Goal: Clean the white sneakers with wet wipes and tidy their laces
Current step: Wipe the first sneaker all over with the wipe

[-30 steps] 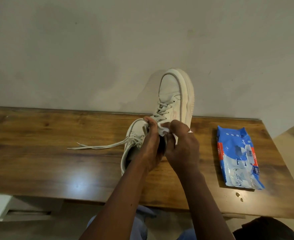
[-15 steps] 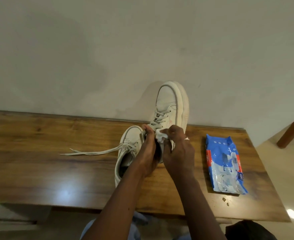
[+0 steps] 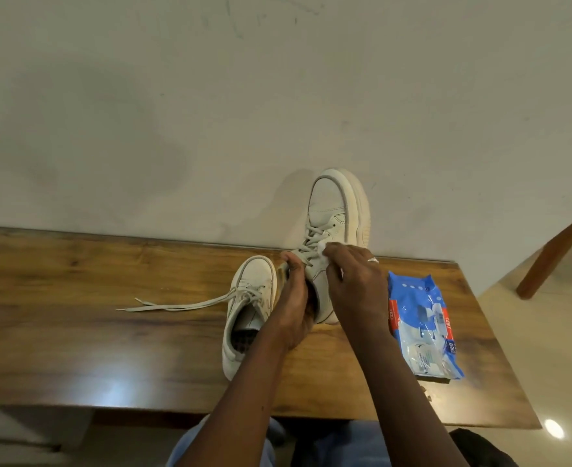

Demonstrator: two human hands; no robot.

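Observation:
One white sneaker [image 3: 336, 210] is tipped up on its heel, toe high against the wall. My left hand [image 3: 296, 298] grips its collar, fingers inside the opening. My right hand [image 3: 355, 284] presses a small white wet wipe [image 3: 321, 252] against the laces and side of that shoe. The second white sneaker [image 3: 249, 308] lies flat on the wooden table [image 3: 75, 315] just left of my left hand, and its untied laces [image 3: 176, 303] trail out to the left.
A blue and white pack of wet wipes [image 3: 419, 318] lies on the table to the right of my right hand. A plain wall [image 3: 176, 112] stands right behind the table. A wooden furniture leg [image 3: 554, 251] shows at far right.
My right hand has shifted the wipe from the shoe's collar up toward the laces and outer side. The view has tilted, so the table sits lower in the picture.

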